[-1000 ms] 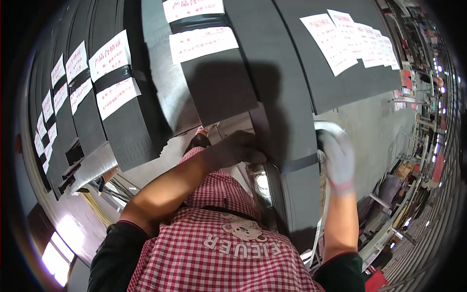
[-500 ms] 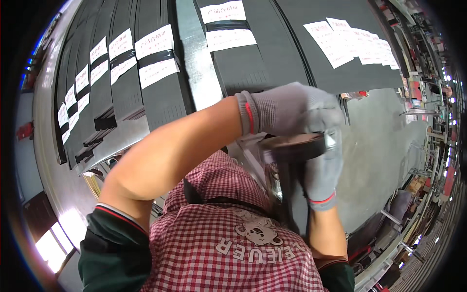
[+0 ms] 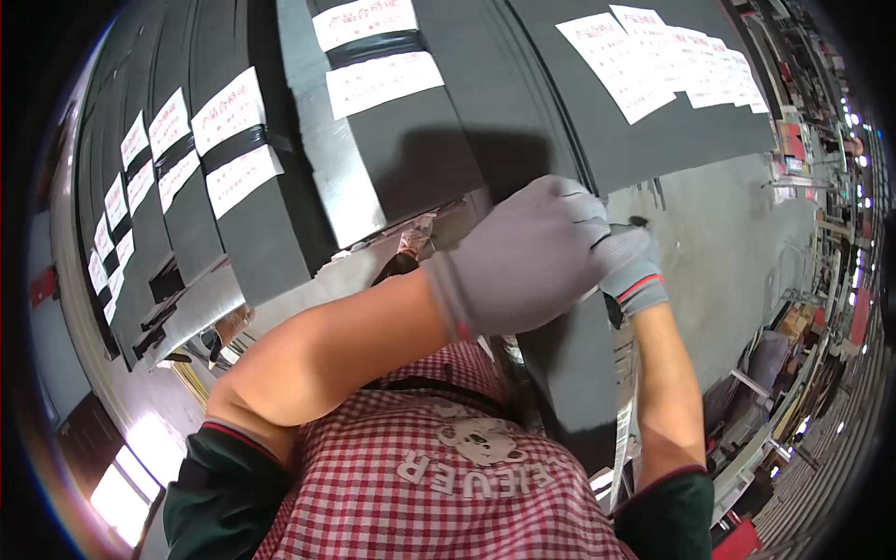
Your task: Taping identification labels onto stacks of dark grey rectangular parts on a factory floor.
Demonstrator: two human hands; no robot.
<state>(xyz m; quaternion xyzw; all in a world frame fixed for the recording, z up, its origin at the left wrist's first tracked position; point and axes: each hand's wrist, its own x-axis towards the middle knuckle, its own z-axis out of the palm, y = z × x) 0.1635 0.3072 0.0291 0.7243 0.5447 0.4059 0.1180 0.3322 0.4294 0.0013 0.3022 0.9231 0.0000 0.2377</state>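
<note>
Both gloved hands close together right of frame centre: left hand curls over the top of a dark strip, right hand pinching it. Half a second ago they gripped lower; now raised, bearing against the labelled stacks.

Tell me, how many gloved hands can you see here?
2. The left hand lies over the dark sheet at centre; the right hand sits just beside it, partly covered. No other hands show.
</note>
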